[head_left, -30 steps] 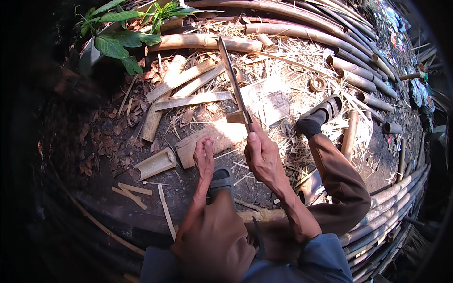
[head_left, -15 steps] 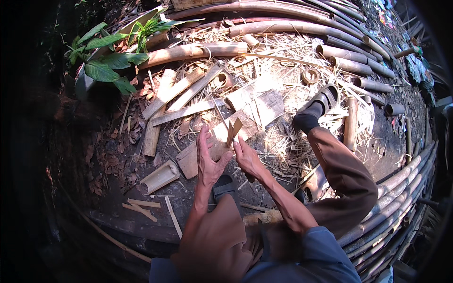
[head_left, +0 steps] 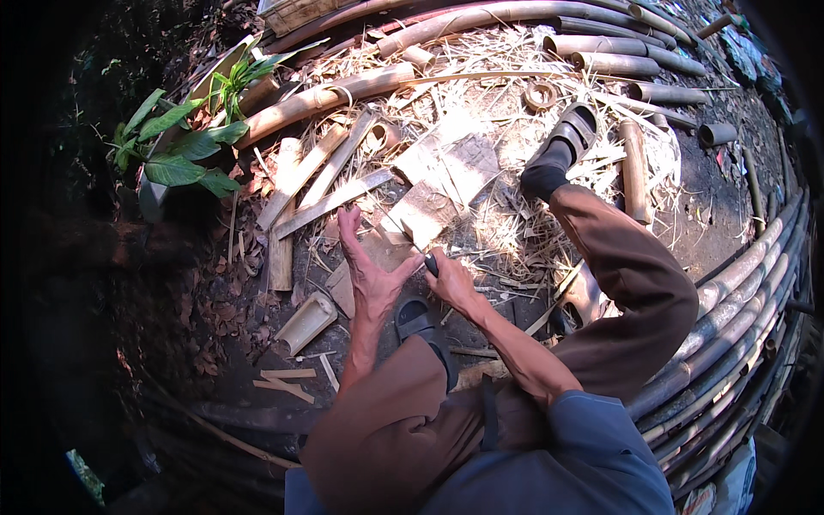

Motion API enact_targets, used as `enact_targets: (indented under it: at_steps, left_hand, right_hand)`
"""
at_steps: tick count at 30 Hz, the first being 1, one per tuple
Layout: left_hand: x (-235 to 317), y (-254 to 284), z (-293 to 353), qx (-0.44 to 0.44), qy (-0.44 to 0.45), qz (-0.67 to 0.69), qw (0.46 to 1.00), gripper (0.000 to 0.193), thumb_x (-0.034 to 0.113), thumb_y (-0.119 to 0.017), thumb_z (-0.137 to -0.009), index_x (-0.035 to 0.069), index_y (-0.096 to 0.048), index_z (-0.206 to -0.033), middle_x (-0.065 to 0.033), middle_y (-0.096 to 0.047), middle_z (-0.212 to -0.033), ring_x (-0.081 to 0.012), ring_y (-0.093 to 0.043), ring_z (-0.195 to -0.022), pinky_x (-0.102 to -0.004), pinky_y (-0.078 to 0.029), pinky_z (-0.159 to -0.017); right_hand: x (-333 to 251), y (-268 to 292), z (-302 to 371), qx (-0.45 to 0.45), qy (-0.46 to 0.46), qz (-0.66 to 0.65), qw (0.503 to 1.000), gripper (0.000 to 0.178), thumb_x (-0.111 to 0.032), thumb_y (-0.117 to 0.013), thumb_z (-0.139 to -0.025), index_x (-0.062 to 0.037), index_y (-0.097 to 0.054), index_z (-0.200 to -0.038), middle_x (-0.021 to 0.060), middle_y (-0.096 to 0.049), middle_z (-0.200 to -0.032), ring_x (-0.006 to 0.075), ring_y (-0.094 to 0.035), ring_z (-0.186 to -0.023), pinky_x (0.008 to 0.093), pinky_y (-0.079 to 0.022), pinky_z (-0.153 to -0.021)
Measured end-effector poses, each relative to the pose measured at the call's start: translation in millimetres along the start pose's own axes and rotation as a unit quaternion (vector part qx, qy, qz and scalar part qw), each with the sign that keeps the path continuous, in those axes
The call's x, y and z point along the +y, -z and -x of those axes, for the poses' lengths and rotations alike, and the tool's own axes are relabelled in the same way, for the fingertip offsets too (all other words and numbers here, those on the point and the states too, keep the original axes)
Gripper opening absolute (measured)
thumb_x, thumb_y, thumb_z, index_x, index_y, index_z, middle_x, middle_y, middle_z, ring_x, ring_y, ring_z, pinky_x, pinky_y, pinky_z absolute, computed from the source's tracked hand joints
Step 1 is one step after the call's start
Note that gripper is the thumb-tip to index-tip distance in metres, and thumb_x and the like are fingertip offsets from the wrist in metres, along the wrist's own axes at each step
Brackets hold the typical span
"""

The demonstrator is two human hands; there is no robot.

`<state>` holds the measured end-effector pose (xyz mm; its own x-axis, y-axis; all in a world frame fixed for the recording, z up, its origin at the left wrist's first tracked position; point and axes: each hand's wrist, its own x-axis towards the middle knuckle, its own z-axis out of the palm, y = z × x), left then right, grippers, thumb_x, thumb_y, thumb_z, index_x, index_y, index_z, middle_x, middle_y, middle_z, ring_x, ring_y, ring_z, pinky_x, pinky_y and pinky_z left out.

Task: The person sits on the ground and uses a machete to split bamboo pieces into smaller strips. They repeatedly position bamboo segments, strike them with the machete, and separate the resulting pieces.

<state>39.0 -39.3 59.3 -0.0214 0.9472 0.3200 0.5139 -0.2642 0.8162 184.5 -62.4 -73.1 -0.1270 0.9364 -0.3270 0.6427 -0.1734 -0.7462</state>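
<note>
In my right hand [head_left: 455, 281] is a knife [head_left: 431, 263] with a dark handle, its fingers wrapped round the grip. The thin blade points up and left over a wooden block on the ground. My left hand [head_left: 372, 279] is open beside it, fingers raised and thumb stretched toward the knife. I cannot make out anything held in the left hand. Beyond both hands lie flat wooden boards [head_left: 468, 172], partly in bright sun.
Split bamboo slats [head_left: 335, 206] lie left of the boards, and a half-round bamboo piece [head_left: 306, 324] is nearer me. Shavings cover the ground around my sandalled foot [head_left: 573, 133]. Long bamboo poles [head_left: 738, 300] line the right side; a leafy plant [head_left: 184, 146] stands far left.
The flat bamboo piece that stood upright at the blade no longer shows there. My left hand's fingers have spread wider, the thumb reaching out. The whole view has shifted slightly.
</note>
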Motion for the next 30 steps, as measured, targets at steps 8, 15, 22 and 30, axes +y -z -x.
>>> enact_targets:
  at_steps: [8, 15, 22, 30]
  left_hand:
    - [-21.2, 1.9, 29.6, 0.018, 0.048, 0.145, 0.988, 0.116, 0.033, -0.085, -0.071, 0.006, -0.009, -0.153, -0.0199, -0.023, -0.154, -0.0353, -0.029, -0.141, -0.049, -0.023, -0.116]
    - [-47.5, -31.8, 13.7, -0.035, 0.107, 0.114, 0.987, 0.069, 0.01, -0.078, -0.08, 0.005, -0.04, -0.137, -0.0124, -0.052, -0.127, -0.0226, -0.05, -0.121, -0.0341, -0.039, -0.104]
    - [-23.9, -4.8, -3.5, -0.05, -0.084, 0.078, 0.992, 0.069, 0.009, -0.083, -0.074, 0.007, -0.044, -0.132, -0.012, -0.06, -0.117, -0.0217, -0.056, -0.109, -0.0355, -0.044, -0.095]
    - [-27.5, -9.0, -33.1, -0.062, -0.041, -0.08, 0.994, 0.04, 0.004, -0.08, -0.074, 0.004, -0.065, -0.112, -0.0076, -0.066, -0.095, -0.0169, -0.06, -0.073, -0.0294, -0.049, -0.067]
  right_hand:
    - [-38.8, 8.7, 10.1, 0.019, 0.079, -0.063, 0.995, 0.037, -0.017, -0.066, -0.086, -0.0058, -0.043, -0.112, 0.0239, -0.066, -0.08, 0.0486, -0.064, -0.077, 0.0562, -0.049, -0.066]
    - [16.2, -20.9, -12.9, 0.022, 0.03, -0.022, 0.999, 0.04, -0.02, -0.067, -0.085, -0.0076, -0.045, -0.115, 0.0253, -0.064, -0.078, 0.0478, -0.063, -0.076, 0.0549, -0.05, -0.067]
    - [-2.2, -14.9, -3.8, 0.044, 0.061, -0.039, 0.996, 0.042, -0.017, -0.068, -0.085, -0.007, -0.044, -0.118, 0.0229, -0.066, -0.082, 0.0449, -0.066, -0.08, 0.052, -0.052, -0.067]
    - [22.1, -32.4, -16.0, -0.001, 0.018, -0.003, 1.0, 0.035, -0.019, -0.067, -0.085, -0.0052, -0.046, -0.108, 0.0256, -0.064, -0.077, 0.0478, -0.064, -0.076, 0.0559, -0.05, -0.067]
